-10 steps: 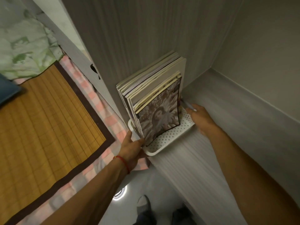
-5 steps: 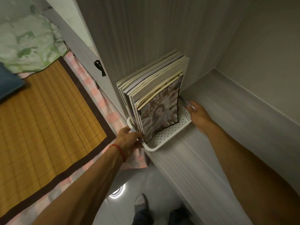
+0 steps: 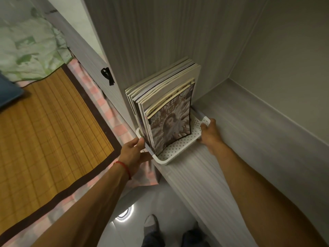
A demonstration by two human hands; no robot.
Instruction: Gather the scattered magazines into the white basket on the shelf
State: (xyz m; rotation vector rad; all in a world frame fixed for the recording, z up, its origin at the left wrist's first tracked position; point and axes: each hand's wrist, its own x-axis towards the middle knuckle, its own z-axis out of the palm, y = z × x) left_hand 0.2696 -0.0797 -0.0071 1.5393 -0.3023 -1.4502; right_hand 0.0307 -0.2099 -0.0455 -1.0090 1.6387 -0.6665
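A white perforated basket (image 3: 175, 151) sits at the front left corner of the grey shelf (image 3: 231, 139), against the cabinet's side wall. Several magazines (image 3: 167, 107) stand upright in it, leaning on that wall; the front one has a black-and-white portrait cover. My left hand (image 3: 134, 152), with a red string at the wrist, grips the basket's near left end, thumb over the rim. My right hand (image 3: 210, 133) grips the basket's far right end, fingers curled round the rim.
The shelf runs back to a grey rear wall (image 3: 284, 68). Left of the cabinet lies a bed with a bamboo mat (image 3: 44, 131), pink checked sheet and green quilt (image 3: 26, 50). Below, the glossy floor (image 3: 135, 220) shows my shoes.
The view has drifted so basket and hands sit a little lower and to the right. My left hand slid up along the basket's near end; my right hand closed round the far rim.
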